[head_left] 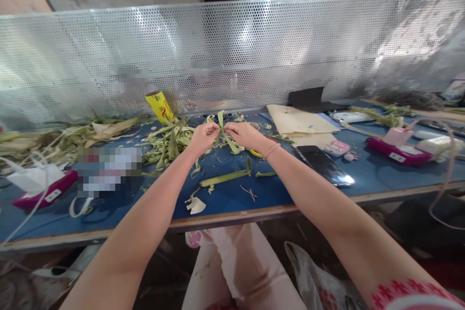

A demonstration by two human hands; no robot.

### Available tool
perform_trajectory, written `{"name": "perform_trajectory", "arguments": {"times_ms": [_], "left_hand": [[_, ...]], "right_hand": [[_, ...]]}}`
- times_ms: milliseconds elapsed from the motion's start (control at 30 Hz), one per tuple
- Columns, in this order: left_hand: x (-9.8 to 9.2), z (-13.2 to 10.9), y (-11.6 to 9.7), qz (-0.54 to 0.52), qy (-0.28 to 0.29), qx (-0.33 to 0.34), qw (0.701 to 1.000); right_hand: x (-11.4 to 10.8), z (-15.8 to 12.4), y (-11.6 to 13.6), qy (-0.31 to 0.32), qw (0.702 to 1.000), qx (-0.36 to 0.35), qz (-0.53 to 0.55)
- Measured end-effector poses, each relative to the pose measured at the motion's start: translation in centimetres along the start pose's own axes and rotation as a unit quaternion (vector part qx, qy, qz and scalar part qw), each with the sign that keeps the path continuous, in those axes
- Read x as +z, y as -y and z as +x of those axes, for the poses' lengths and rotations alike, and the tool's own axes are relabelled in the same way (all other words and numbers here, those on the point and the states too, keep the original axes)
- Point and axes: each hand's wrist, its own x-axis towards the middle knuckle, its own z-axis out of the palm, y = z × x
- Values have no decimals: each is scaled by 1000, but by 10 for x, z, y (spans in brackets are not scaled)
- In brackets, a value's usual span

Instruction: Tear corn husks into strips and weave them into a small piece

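My left hand [205,136] and my right hand [244,135] are nearly together above the blue table [145,213]. Both are closed in a pinch on a green leaf strip [222,128], which stands up between the fingertips and hangs down a little below them. Left of my left hand lies a heap of green leaf strips [170,143]. On the table below my hands rest a green stalk [225,178] and a pale scrap [196,205]. Something yellow and round is partly hidden behind my right wrist, which wears a thin bracelet.
A perforated metal panel [181,48] stands behind the table. A yellow can [160,107] leans at its foot. To the right lie brown paper [300,121], a black phone [325,165] and a magenta power strip [399,151]. Dried husks [98,135] are piled at left.
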Motion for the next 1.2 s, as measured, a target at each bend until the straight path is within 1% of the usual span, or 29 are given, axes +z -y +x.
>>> {"name": "perform_trajectory", "arguments": {"times_ms": [167, 300, 400, 567, 667, 733, 800, 900, 967, 1033, 1100, 1200], "left_hand": [[-4, -2, -4, 1, 12, -4, 1000], [-6, -2, -6, -15, 29, -17, 999], [-7, -2, -5, -24, 47, -37, 998], [-10, -2, -2, -70, 101, -88, 988], [-9, -3, -3, -92, 110, -110, 984], [-7, -3, -3, -95, 93, -104, 986], [-3, -2, -2, -89, 51, -91, 991], [2, -1, 2, -74, -40, -87, 993], [4, 0, 4, -83, -81, -98, 988], [6, 0, 4, -119, -102, -121, 980], [9, -1, 3, -164, -108, -148, 969], [13, -3, 0, -214, -104, -166, 957]], "right_hand": [[-2, 0, -3, -13, 1000, -9, 22], [-5, 1, -3, -8, 1000, -4, 27], [-7, 1, -3, 0, 1000, 11, 19], [-9, 0, -1, 10, 1000, 26, 8], [-8, 0, -3, 11, 1000, 27, 9], [-6, 0, -5, 10, 1000, 23, 7], [-4, -1, -6, -8, 1000, 19, -18], [-1, -4, -1, -99, 988, 38, -116], [-2, -6, 6, -149, 972, 43, -176], [-2, -7, 14, -151, 967, 25, -202], [-2, -6, 21, -127, 970, 13, -205], [2, -3, 23, -98, 977, 21, -188]]}}
